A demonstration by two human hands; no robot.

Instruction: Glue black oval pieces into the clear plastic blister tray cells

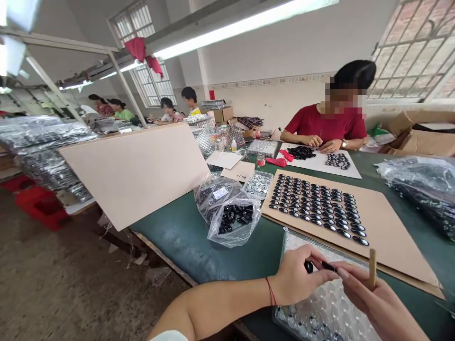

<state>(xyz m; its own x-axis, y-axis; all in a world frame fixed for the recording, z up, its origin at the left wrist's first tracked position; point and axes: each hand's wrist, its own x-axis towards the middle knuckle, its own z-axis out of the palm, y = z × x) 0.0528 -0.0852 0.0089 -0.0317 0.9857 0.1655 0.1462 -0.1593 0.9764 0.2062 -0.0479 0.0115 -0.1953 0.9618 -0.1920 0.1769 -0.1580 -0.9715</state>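
A small black piece [329,266] is at lower right of center in the frame, its long axis sloping gently down from left to right; which end is its front cannot be told. It lies between the fingertips of both hands. The left hand [294,275] pinches it in a narrow grip, with a second black piece [308,267] beside its fingers. The right hand [378,300] has its fingertips closed at the piece's right end, a wooden stick [372,268] held upright in its grip. Below, at bottom right, is a clear plastic tray [329,305] on the green desk [174,241].
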